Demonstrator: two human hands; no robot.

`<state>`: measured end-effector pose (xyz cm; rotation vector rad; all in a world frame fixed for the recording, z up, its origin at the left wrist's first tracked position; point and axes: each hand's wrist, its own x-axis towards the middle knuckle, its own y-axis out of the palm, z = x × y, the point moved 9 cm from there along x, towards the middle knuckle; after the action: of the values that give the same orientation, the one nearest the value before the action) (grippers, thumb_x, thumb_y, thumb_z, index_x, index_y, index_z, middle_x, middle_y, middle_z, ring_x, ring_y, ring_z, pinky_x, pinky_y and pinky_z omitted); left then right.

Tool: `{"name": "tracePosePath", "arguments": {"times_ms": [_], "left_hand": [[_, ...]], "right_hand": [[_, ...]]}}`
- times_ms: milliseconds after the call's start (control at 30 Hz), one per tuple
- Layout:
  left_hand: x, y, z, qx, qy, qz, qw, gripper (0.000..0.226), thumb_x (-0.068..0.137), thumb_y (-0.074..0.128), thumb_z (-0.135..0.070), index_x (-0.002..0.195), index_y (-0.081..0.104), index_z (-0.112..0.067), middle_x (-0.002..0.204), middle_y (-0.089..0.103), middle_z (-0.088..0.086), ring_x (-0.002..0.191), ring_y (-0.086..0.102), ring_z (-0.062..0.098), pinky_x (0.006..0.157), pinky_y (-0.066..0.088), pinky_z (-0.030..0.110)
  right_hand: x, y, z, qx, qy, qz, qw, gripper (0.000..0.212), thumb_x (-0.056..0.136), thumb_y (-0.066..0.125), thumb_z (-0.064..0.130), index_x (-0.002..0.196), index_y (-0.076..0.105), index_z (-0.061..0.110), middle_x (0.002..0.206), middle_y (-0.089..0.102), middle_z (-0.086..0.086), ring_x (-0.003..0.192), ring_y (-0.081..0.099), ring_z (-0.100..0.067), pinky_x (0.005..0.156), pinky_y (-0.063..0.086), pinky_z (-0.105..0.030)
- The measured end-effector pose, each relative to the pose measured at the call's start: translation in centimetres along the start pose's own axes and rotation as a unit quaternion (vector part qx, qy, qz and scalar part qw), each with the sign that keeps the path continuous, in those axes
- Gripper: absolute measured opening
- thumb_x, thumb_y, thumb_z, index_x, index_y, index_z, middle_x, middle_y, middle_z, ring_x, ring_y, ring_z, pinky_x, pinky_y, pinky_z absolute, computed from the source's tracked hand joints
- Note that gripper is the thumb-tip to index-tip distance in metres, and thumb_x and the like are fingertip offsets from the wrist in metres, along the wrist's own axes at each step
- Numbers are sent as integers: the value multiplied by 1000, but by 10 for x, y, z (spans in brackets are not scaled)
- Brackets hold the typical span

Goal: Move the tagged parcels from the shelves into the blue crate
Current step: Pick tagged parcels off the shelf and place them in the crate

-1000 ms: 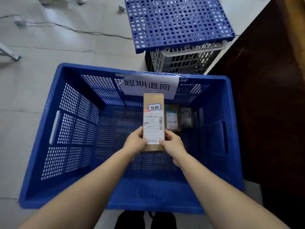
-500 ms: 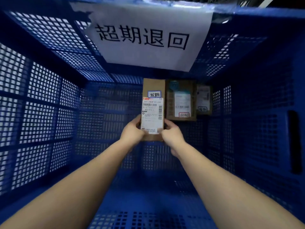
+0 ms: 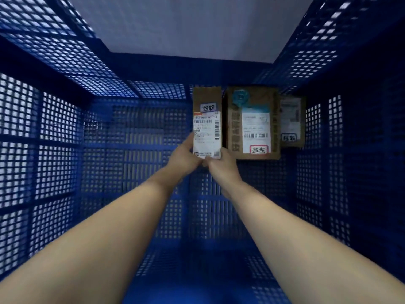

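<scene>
Brown cardboard parcel [image 3: 206,122] is sitting deep inside the crate [image 3: 54,119], long axis running away from the camera, tagged end pointing at the far wall. Both hands are gripping its near end: left hand [image 3: 186,156] is wrapping the near-left corner with the thumb lying up the left edge, right hand [image 3: 221,165] is pinching the near-right corner. Most of the parcel is sticking out beyond the hands. Can't tell whether it's touching the floor. Its top face is carrying a white shipping label with barcodes, plus a small blue-bordered tag [image 3: 208,107] with handwritten characters near the far end. Its right edge is lying just beside a wider box [image 3: 254,121], which is showing a white label and a red-bordered tag. A third box [image 3: 292,121] is sitting right of that, against the right wall. White sheet [image 3: 186,25] is hanging on the far wall above.
</scene>
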<state>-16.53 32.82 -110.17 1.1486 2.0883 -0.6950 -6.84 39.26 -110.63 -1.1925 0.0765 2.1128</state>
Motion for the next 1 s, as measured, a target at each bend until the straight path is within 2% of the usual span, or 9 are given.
{"name": "tracePosePath", "arguments": {"times_ms": [67, 167, 233, 367, 467, 567, 667, 867, 1000], "left_hand": [[2, 5, 2, -3, -4, 9, 1000, 86, 80, 72, 2, 149, 28, -26, 122, 46, -17, 122, 45, 8, 106, 43, 38], [9, 12, 7, 13, -7, 33, 999, 80, 76, 75, -2, 142, 39, -33, 130, 54, -14, 126, 49, 15, 105, 45, 42], [13, 11, 10, 33, -11, 32, 999, 79, 73, 77, -5, 138, 43, -36, 129, 59, -9, 122, 53, 15, 104, 46, 43], [4, 12, 0, 107, -6, 56, 993, 76, 83, 72, -9, 146, 34, -30, 133, 54, -7, 118, 48, 8, 103, 38, 26], [-15, 6, -15, 198, 4, 41, 979, 58, 91, 60, -13, 144, 37, -20, 139, 51, 0, 122, 50, 17, 96, 37, 23], [-40, -3, -27, 330, 12, 19, 944, 44, 93, 52, -6, 136, 44, -9, 137, 53, 10, 120, 53, 26, 88, 41, 27], [-70, -9, -39, 416, -2, 16, 909, 37, 93, 52, -10, 129, 48, -10, 132, 52, 8, 119, 52, 25, 91, 44, 32], [-145, -24, -89, 522, 37, 8, 852, 44, 87, 54, -12, 130, 45, -8, 130, 51, 13, 119, 51, 31, 96, 45, 40], [-204, -28, -127, 590, 57, 6, 805, 46, 89, 51, -13, 134, 40, -11, 132, 50, 8, 122, 49, 28, 95, 44, 41]], "right_hand": [[3, -2, -7, -21, -2, -5, 1000, 43, 83, 52, 11, 125, 57, 11, 126, 57, -9, 111, 58, -22, 98, 49, -36], [5, -5, -10, -82, -5, 3, 997, 36, 88, 49, 8, 123, 55, 5, 128, 51, -10, 110, 56, -25, 97, 49, -39], [7, -2, -9, -120, -3, 19, 993, 41, 86, 50, 12, 126, 51, 5, 133, 47, -9, 111, 56, -27, 97, 50, -43], [0, 0, -1, -171, 0, 45, 984, 38, 89, 49, 13, 126, 50, 5, 131, 46, -8, 110, 54, -27, 95, 49, -40], [-18, -9, 5, -229, -25, 44, 972, 33, 89, 49, 15, 122, 51, 8, 129, 48, -10, 111, 54, -27, 92, 49, -38], [-46, -21, 13, -325, -41, 50, 943, 42, 94, 49, 24, 135, 44, 15, 136, 44, -7, 123, 47, -27, 96, 46, -39], [-79, -38, 30, -391, -72, 50, 916, 47, 95, 51, 25, 140, 41, 18, 134, 47, -6, 125, 43, -25, 93, 46, -38], [-156, -66, 88, -479, -151, 62, 862, 42, 93, 52, 27, 134, 49, 14, 133, 51, -6, 126, 42, -26, 96, 46, -40], [-212, -83, 132, -516, -188, 46, 834, 39, 93, 54, 27, 130, 50, 15, 130, 52, -5, 122, 44, -26, 93, 43, -39]]}}
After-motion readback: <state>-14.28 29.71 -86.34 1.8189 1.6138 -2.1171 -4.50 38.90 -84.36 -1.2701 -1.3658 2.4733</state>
